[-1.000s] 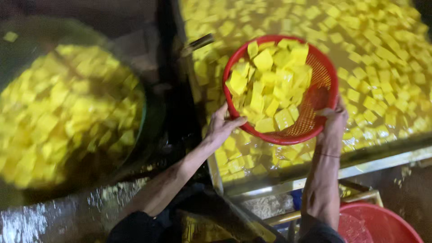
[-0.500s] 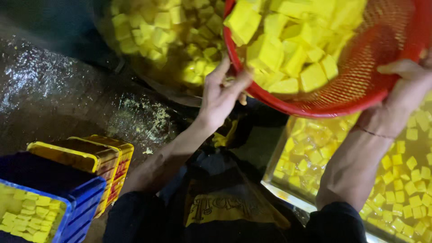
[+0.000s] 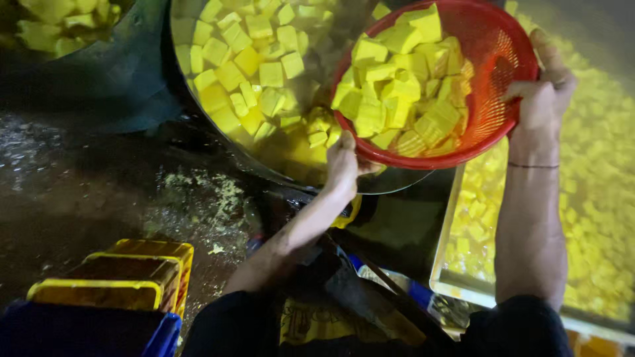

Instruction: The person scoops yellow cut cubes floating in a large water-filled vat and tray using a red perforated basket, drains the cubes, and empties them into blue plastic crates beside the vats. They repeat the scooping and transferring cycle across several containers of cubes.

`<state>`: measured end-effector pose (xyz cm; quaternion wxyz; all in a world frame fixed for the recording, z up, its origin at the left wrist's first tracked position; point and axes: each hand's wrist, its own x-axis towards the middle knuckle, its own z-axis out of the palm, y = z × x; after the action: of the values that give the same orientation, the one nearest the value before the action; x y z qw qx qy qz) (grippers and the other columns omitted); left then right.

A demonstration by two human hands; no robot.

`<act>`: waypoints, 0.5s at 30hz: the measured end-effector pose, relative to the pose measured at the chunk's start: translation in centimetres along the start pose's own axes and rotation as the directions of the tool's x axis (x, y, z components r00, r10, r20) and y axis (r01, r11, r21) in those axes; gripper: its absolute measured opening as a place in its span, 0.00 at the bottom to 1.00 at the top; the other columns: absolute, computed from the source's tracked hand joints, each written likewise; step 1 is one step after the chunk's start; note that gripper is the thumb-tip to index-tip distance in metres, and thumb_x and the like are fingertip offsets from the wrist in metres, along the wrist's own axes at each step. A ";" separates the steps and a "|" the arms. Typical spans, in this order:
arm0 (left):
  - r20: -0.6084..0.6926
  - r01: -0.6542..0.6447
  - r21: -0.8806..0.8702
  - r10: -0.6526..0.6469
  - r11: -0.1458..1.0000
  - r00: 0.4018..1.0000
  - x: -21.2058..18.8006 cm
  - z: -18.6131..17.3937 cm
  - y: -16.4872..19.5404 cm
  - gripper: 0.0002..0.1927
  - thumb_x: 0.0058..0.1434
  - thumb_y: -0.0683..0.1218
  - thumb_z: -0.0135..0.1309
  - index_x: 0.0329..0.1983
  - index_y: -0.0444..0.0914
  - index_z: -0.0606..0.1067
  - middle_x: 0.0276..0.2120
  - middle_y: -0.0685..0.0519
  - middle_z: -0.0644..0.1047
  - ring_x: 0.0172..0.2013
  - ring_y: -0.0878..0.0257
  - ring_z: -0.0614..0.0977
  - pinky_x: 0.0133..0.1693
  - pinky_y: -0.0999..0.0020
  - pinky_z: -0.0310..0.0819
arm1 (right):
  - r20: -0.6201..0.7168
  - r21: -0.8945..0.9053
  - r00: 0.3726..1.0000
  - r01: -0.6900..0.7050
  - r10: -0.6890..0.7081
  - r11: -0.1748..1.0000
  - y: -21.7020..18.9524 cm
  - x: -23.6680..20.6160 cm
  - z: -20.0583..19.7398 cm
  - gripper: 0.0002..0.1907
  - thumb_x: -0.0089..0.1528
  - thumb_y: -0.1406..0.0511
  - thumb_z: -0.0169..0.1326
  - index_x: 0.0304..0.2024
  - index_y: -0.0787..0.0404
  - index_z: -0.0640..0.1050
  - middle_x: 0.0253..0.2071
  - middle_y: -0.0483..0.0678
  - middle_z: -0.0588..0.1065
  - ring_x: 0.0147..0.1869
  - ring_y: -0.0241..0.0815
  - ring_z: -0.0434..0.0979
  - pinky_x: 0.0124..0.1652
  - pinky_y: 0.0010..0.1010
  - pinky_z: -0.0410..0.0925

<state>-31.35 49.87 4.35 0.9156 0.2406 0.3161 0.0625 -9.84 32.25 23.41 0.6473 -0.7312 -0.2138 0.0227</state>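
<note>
Holding a red basket [image 3: 493, 99] heaped with yellow cubes [image 3: 403, 86], the person has it tipped over a big metal pot [image 3: 198, 112] that already carries more cubes in liquid. The left hand [image 3: 344, 162] is clamped on the basket's lower rim, nearest the pot; the right hand [image 3: 546, 89] is closed on the far rim, above a steel tray [image 3: 450, 218] of cubes. Tilted this steeply, the load could slide out all at once and splash, or cubes could spill past the pot's edge onto the wet floor [image 3: 99, 192]. A slippery rim might also twist out of the left hand's grip. Yellow crates [image 3: 112, 277] sit stacked at lower left.
</note>
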 end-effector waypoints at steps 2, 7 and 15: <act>-0.017 0.116 -0.032 -0.117 0.993 0.993 1.3 1.0 -2.5 0.24 0.77 0.56 0.35 0.41 0.32 0.72 0.26 0.45 0.78 0.19 0.60 0.79 0.21 0.66 0.78 | 0.010 -0.162 0.999 0.033 -0.032 0.986 -2.3 0.1 0.6 0.42 0.47 0.85 0.48 0.67 0.77 0.73 0.68 0.59 0.75 0.68 0.47 0.80 0.52 0.26 0.78; 0.145 0.304 -0.376 -0.269 0.875 0.952 2.1 4.9 -7.6 0.23 0.76 0.59 0.33 0.42 0.37 0.69 0.27 0.47 0.76 0.18 0.60 0.75 0.16 0.72 0.62 | 0.198 -0.499 0.975 0.189 -0.101 0.846 -7.4 2.0 3.9 0.36 0.47 0.81 0.51 0.62 0.76 0.76 0.59 0.57 0.77 0.61 0.45 0.80 0.58 0.26 0.74; 0.343 0.533 -0.624 -0.413 0.571 0.844 2.3 6.2 -10.3 0.15 0.73 0.50 0.36 0.42 0.38 0.71 0.29 0.49 0.77 0.18 0.64 0.73 0.15 0.80 0.60 | 0.603 -0.703 0.768 0.639 -0.215 0.311 -2.9 4.0 14.3 0.22 0.52 0.73 0.58 0.51 0.63 0.84 0.46 0.58 0.80 0.50 0.59 0.82 0.50 0.44 0.74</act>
<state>-26.18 38.97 2.41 0.9411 -0.2131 0.2468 -0.0900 -11.48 47.20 24.84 0.0894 -0.8465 -0.5108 -0.1207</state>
